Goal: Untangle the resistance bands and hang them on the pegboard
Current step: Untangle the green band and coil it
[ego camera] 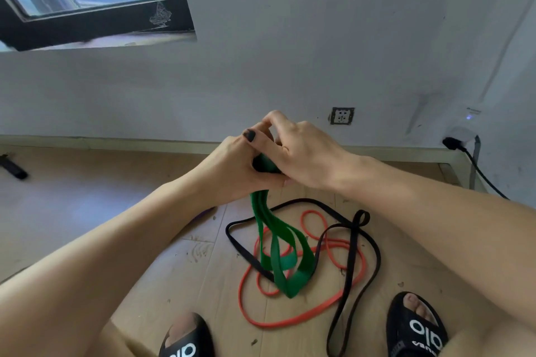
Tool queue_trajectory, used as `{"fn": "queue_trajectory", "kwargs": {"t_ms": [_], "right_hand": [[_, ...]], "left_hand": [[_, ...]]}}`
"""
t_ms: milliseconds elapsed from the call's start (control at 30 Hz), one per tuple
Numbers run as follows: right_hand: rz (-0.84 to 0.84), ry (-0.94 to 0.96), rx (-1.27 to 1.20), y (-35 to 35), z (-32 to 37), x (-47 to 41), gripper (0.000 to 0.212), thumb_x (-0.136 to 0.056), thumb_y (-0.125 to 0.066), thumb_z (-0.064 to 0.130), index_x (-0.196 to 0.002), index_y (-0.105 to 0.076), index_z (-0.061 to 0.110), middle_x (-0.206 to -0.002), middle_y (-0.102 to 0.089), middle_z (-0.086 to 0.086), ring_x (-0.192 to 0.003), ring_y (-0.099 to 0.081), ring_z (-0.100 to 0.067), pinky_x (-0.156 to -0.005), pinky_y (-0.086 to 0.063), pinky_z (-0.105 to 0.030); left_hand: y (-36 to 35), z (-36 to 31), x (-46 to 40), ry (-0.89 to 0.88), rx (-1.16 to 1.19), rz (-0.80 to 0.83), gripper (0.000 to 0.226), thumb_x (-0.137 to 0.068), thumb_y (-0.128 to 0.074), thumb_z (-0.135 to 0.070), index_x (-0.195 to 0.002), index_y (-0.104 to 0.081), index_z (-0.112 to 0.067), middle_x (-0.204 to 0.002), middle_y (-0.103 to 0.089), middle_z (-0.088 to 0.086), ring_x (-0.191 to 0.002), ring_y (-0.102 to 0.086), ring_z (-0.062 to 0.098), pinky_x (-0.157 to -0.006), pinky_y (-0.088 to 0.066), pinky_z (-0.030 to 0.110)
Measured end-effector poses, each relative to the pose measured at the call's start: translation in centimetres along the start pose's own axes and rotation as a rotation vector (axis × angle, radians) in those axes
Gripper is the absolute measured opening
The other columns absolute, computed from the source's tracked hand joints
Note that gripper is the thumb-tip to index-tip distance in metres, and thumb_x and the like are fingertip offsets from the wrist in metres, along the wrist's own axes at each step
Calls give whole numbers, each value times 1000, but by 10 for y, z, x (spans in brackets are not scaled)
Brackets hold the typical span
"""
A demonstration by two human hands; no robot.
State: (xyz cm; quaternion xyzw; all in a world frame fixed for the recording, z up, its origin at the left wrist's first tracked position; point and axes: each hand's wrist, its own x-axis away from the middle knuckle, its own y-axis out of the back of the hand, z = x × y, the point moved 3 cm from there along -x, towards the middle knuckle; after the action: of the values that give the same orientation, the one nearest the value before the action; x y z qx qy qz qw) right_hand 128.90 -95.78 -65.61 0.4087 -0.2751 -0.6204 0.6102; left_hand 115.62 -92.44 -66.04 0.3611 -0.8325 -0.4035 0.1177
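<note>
In the head view, the left hand (232,165) and the right hand (301,153) are pressed together in front of the body, both closed on the top of the wide flat green rubber resistance band (278,246). Its folded loops hang down from the hands, and the lower ends seem to rest over the thin orange rubber band (293,319) and the narrow black rubber band (348,272), which lie crossed on the light wooden floor (185,240).

The risk, I think, is that lifting the green band drags the other two if a loop is caught in them. Whether it is caught I cannot tell. The pegboard is not visible.
</note>
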Motion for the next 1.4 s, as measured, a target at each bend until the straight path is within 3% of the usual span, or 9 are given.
{"fn": "queue_trajectory", "kwargs": {"t_ms": [233,300,367,533,733,1000,1067,1200,1400], "right_hand": [[7,-142,-183,5,-4,2,61,-87,-45,80,-105,-58,24,-86,-68,7,-80,-64,-10,-66,-46,-32],[-32,-155,-215,11,-5,4,61,-86,-47,79,-106,-59,24,-88,-69,8,-81,-64,-8,-65,-45,-30],[-55,-140,-223,18,-5,5,60,-85,-49,79,-107,-59,24,-92,-69,8,-85,-64,-7,-68,-46,-29],[-33,-136,-220,24,-6,7,56,-82,-57,77,-104,-63,27,-105,-66,10,-102,-63,-9,-83,-51,-28],[-11,-175,-441,27,-8,4,34,-76,-85,43,-100,-66,27,-93,-70,4,-82,-66,-11,-72,-54,-31],[123,-154,-590,33,-13,10,38,-78,-82,8,-110,-67,23,-99,-74,-11,-88,-73,-25,-84,-60,-36],[118,-156,-590,33,-13,10,37,-78,-82,8,-109,-68,23,-100,-74,-10,-90,-73,-24,-87,-60,-37],[109,-168,-600,35,-14,11,38,-78,-83,8,-110,-68,21,-101,-74,-8,-91,-73,-22,-87,-61,-35],[95,-186,-592,32,-14,13,36,-78,-84,11,-109,-69,22,-101,-73,-7,-95,-72,-23,-89,-60,-42]], "left_hand": [[-9,15,-1,22,-53,70,57,-76,-84,-40,-125,-56,-31,-90,-71,-6,-83,-69,17,-79,-59,46],[-13,19,0,49,-189,79,45,-76,-84,-41,-109,-59,-24,-87,-68,-6,-79,-66,16,-76,-57,46],[-16,22,1,68,-144,76,35,-79,-82,-37,-100,-61,-19,-87,-68,0,-78,-66,21,-76,-56,49],[-16,27,0,44,21,121,26,-87,-77,-24,-109,-63,-19,-97,-71,6,-87,-69,25,-82,-57,51],[-15,37,3,106,180,98,40,-80,-78,-34,-116,-63,-29,-102,-73,3,-96,-71,26,-88,-58,54],[-15,34,2,96,247,117,42,-79,-73,-34,-119,-63,-27,-112,-69,15,-98,-70,33,-88,-56,57],[-15,35,3,108,256,142,46,-76,-75,-33,-118,-62,-18,-113,-69,17,-100,-68,37,-88,-55,59],[-16,35,1,69,86,175,56,-69,-80,-36,-119,-56,-34,-110,-70,9,-99,-64,31,-89,-53,53],[-18,37,0,70,-25,179,48,-73,-73,-29,-118,-55,-30,-105,-71,6,-88,-64,26,-83,-53,48]]}}
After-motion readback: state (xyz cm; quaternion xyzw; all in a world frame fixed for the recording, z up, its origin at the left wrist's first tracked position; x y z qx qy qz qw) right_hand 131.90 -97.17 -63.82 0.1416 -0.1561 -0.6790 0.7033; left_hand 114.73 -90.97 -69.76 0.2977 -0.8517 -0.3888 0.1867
